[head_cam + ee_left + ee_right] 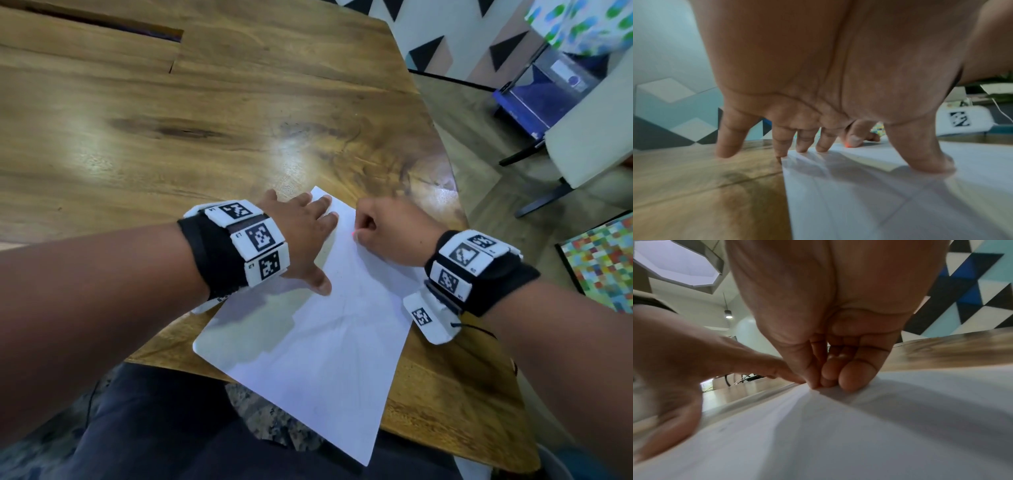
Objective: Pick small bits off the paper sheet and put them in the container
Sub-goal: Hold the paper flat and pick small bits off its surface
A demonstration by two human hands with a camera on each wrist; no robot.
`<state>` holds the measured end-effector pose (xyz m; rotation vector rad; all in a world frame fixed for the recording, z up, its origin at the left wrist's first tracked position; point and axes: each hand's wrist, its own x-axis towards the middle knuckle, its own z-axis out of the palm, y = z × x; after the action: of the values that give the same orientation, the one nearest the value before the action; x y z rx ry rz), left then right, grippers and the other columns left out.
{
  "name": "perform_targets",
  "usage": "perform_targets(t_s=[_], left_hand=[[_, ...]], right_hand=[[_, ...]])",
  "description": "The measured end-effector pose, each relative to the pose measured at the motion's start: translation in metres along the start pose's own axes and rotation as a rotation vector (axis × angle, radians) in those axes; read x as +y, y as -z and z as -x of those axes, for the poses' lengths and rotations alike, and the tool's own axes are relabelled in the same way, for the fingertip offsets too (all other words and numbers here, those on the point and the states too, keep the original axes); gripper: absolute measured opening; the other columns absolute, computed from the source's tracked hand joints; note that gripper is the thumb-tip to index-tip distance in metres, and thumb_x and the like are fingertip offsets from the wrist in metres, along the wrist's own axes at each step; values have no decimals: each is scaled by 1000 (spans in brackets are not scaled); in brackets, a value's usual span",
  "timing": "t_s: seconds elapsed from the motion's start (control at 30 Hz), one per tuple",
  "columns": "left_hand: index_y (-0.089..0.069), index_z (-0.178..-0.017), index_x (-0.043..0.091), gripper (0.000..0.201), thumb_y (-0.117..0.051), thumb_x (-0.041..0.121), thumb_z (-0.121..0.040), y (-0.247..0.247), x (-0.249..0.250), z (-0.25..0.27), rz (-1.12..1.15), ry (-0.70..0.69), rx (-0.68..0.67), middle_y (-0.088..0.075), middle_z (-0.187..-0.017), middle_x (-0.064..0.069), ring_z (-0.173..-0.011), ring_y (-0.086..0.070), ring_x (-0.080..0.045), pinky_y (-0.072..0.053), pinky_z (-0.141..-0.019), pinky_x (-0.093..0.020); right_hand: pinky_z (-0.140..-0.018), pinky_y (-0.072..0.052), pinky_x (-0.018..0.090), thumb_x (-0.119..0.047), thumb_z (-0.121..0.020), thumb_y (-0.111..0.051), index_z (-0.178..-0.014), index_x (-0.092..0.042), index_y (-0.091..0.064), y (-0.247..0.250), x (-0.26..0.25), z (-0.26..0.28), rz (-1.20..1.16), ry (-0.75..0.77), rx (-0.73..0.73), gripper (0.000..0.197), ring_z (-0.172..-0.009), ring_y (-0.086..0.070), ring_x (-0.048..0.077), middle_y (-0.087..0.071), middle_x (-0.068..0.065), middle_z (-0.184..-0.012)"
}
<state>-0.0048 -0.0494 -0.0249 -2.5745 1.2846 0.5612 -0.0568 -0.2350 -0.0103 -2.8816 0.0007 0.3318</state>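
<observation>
A white paper sheet (308, 342) lies on the wooden table (171, 137), its near corner hanging over the table's edge. My left hand (308, 240) rests flat on the sheet's left edge, fingers spread, the thumb pressing the paper (879, 194). My right hand (363, 229) is curled at the sheet's far right part, thumb and fingertips pinched together on a tiny red bit (353, 233). The left wrist view shows that bit (847, 145) as an orange speck at the right thumb's tip. In the right wrist view the fingers (822, 379) meet on the paper and hide the bit. No container is in view.
The table's right edge (455, 192) runs close beside my right hand. On the floor beyond it are a white chair (589, 144) and a multicoloured chequered mat (603, 267). A dark slot (102, 24) cuts the tabletop at the far left. My lap sits under the near edge.
</observation>
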Motion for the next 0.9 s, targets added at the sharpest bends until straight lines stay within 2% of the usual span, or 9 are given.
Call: perform_targets(t_s=[0.07, 0.13, 0.27, 0.43, 0.7, 0.8, 0.9], left_hand=[[-21, -157, 22, 115, -59, 87, -71, 0, 1, 0, -14, -5, 19, -11, -170, -1, -154, -19, -26, -31, -109, -62], [-23, -155, 21, 114, -61, 87, -70, 1, 2, 0, -15, 2, 16, -12, -169, -1, -153, -20, -26, -31, -108, -63], [-10, -161, 23, 123, -59, 89, -69, -2, 1, -1, -2, 19, 12, -1, -172, 0, -157, -9, -24, -27, -111, -63], [2, -163, 24, 128, -58, 89, -70, -2, 0, -2, 30, 31, -22, 10, -173, 0, -159, 0, -22, -23, -115, -62], [2, -163, 24, 128, -56, 91, -70, -3, -2, -3, 16, 22, -18, 9, -173, 0, -159, 0, -22, -25, -114, -63], [3, -163, 25, 128, -56, 91, -70, -6, -2, -3, 23, 24, -12, 11, -172, 0, -159, 1, -22, -23, -114, -64], [4, -163, 24, 128, -56, 90, -71, -7, -2, -3, 39, 21, -4, 11, -172, -1, -159, 1, -23, -22, -115, -64]], right_hand=[[-72, -49, 32, -23, -89, -61, -82, -19, -61, 4, 2, -16, 21, -36, 36, 8, -83, -61, 20, -64, -5, -82], [-73, -48, 31, -20, -89, -61, -83, -18, -62, 9, 3, -30, 20, -71, 56, 7, -86, -61, 21, -65, -3, -86], [-78, -51, 34, -20, -90, -61, -83, -17, -62, 13, 2, -26, 51, -38, 48, 8, -89, -61, 22, -65, -3, -86], [-81, -51, 40, -25, -89, -64, -80, -19, -60, 0, -5, 10, 55, 79, -66, 12, -78, -60, 19, -62, -8, -75], [-82, -51, 36, -20, -90, -61, -84, -16, -63, 12, -2, -31, 54, -56, 49, 8, -90, -61, 23, -67, -1, -90], [-76, -51, 35, -22, -90, -62, -79, -20, -60, 8, -5, -16, 31, -23, 13, 11, -84, -61, 22, -63, -5, -80], [-62, -42, 25, -25, -91, -63, -80, -20, -59, 0, -13, 10, 23, 65, -87, 13, -74, -56, 14, -61, -8, -75]])
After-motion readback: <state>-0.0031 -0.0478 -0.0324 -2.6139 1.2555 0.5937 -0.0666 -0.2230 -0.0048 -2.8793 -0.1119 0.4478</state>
